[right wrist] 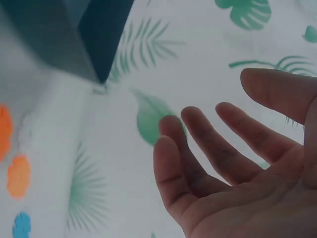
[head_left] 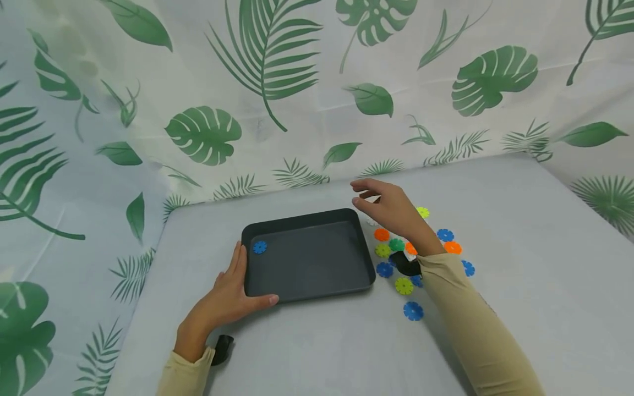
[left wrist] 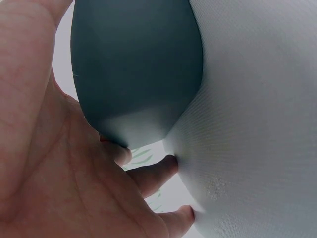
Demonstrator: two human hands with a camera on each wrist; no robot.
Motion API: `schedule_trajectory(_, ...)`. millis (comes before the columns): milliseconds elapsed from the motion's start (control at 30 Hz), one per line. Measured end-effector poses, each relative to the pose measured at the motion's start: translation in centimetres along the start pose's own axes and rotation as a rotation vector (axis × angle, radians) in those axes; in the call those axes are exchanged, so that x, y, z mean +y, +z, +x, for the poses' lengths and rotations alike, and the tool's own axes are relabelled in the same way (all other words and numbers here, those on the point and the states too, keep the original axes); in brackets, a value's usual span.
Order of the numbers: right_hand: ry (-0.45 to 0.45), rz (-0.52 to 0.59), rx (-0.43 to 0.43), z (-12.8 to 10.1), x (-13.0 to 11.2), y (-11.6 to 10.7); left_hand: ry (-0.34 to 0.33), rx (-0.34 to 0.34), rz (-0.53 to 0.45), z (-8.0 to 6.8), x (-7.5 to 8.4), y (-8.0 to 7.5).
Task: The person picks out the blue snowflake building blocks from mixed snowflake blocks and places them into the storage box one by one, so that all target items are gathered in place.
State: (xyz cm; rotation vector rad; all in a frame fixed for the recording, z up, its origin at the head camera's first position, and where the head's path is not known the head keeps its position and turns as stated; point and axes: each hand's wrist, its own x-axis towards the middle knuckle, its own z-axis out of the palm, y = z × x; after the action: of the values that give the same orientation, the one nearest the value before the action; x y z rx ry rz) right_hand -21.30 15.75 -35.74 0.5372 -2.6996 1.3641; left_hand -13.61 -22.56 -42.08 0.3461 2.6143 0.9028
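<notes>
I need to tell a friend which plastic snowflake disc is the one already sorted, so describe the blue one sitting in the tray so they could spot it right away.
Find the dark grey tray in the middle of the table, with the left hand resting against its left edge. The blue disc lies in the tray's far left corner, just beyond that hand's fingertips. It is the only disc inside the tray; all the other coloured discs lie loose on the cloth to the tray's right.

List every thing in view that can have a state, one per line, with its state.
Dark grey rectangular plastic tray: flat on the table, holding one disc.
Blue notched plastic disc: lying in the tray's far left corner.
Loose coloured notched discs: scattered on the table right of the tray.
Left hand: open, resting against the tray's left rim.
Right hand: open, empty, raised over the discs.
</notes>
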Motion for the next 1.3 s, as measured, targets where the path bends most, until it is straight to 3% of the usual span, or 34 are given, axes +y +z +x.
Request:
schedule_trajectory(267, 0.036, -0.057, 0.030, -0.1, 1.7, -1.9, 0.012, 0.015, 0.019, 0.1, -0.3, 0.1)
schedule_trajectory(467, 0.121, -0.067, 0.034, -0.3, 2.9, -3.3, 0.014, 0.012, 0.010, 0.1, -0.3, 0.1)
schedule_trajectory(767, 0.191, -0.154, 0.130, -0.4, 5.4, -3.7, 0.007, 0.011, 0.013, 0.1, -0.3, 0.0)
schedule_trajectory(1000, 0.280, -0.187, 0.052, -0.2, 6.8, -4.1, 0.013, 0.018, 0.010, 0.0, -0.4, -0.1)
schedule_trajectory(1300, 0.328, -0.209, -0.058, 0.0, 8.4, -4.4, -0.004, 0.008, 0.011, 0.2, -0.4, -0.1)
